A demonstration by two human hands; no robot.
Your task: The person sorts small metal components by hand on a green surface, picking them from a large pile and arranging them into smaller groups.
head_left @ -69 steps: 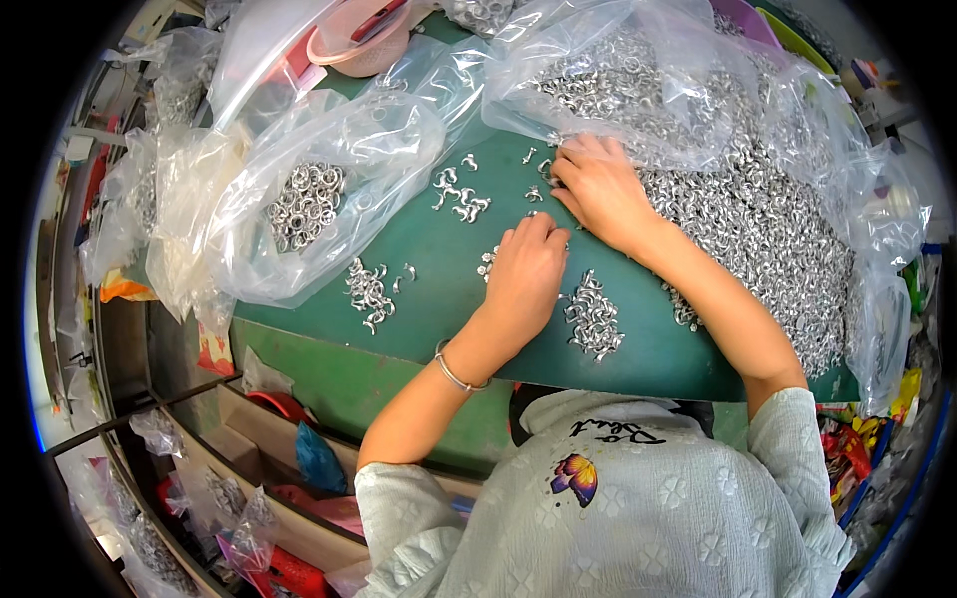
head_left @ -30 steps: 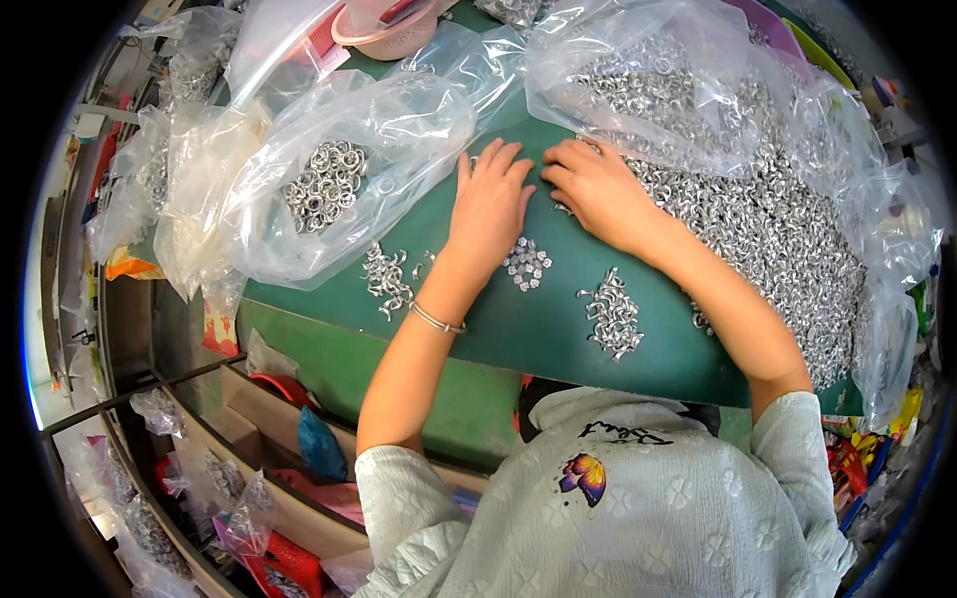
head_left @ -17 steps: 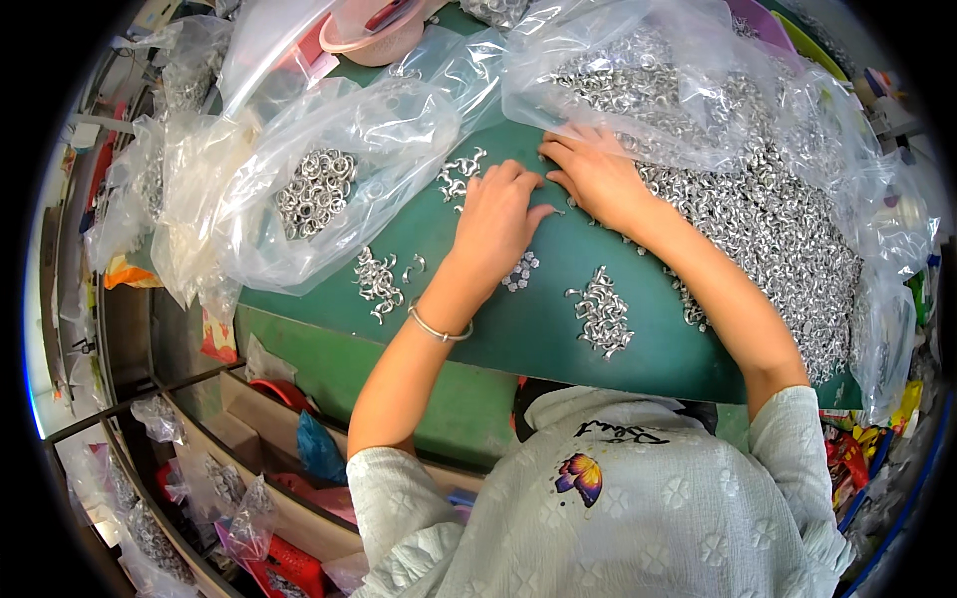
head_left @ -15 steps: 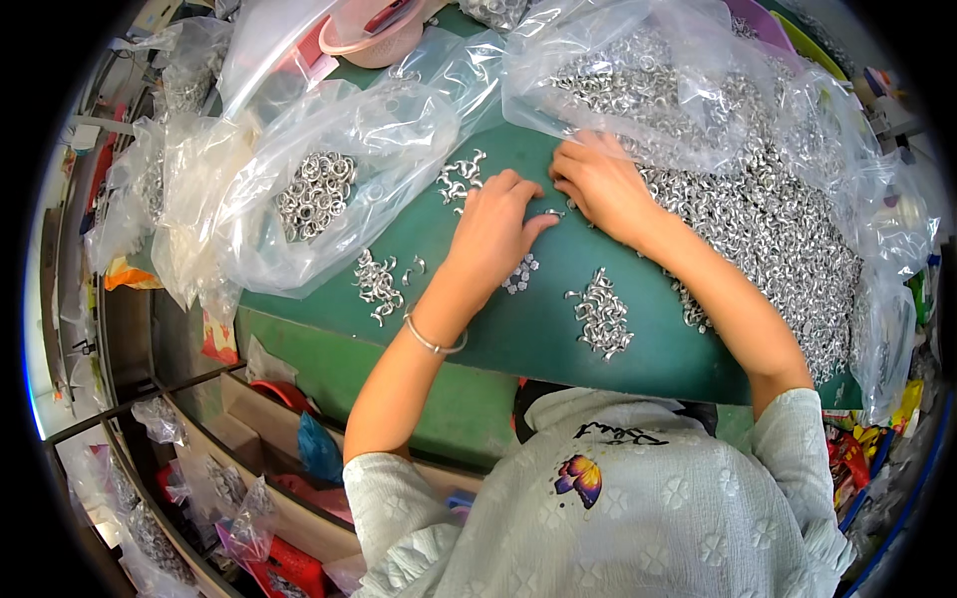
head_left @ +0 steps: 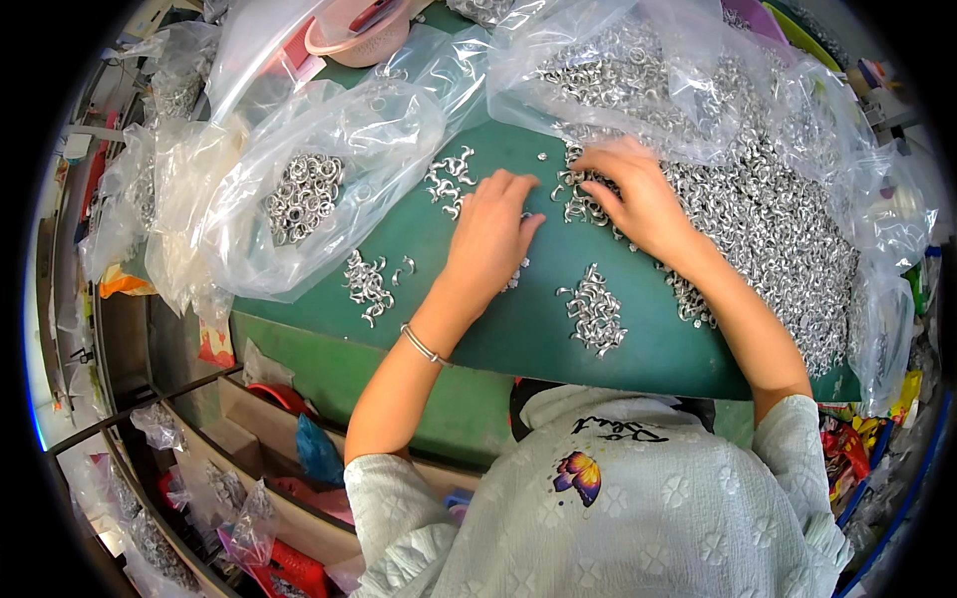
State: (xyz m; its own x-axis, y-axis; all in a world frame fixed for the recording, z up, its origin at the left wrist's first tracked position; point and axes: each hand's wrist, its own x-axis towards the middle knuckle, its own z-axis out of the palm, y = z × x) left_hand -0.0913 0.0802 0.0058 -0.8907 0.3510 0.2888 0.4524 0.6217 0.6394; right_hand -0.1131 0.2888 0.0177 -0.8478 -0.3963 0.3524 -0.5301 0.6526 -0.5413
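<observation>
My right hand point(head_left: 638, 194) rests at the left edge of a large heap of small curved silvery metal pieces point(head_left: 768, 239), fingers bent and apart. Loose pieces point(head_left: 580, 204) lie under and beside its fingertips. To its left, my left hand point(head_left: 488, 229) hovers low over the green tabletop point(head_left: 469, 329), its thumb away from the loosely bent fingers. No held piece can be made out in either hand. A little group of small silvery pieces point(head_left: 516, 274) shows partly from beneath the left hand. Small piles of curved pieces lie beyond it point(head_left: 451, 181), left of it point(head_left: 367, 287) and nearer me point(head_left: 595, 311).
A clear plastic bag point(head_left: 399, 130) with metal rings point(head_left: 304, 197) lies at the left. Another clear bag point(head_left: 538, 70) covers the heap's far part. A pink basket point(head_left: 359, 45) stands at the back. Below the table's left edge are compartments point(head_left: 249, 419) with bagged parts.
My right hand has moved right, and loose metal pieces now lie around its fingertips where bare tabletop showed. The left hand has stayed nearly in place, its thumb a little closer to the fingers.
</observation>
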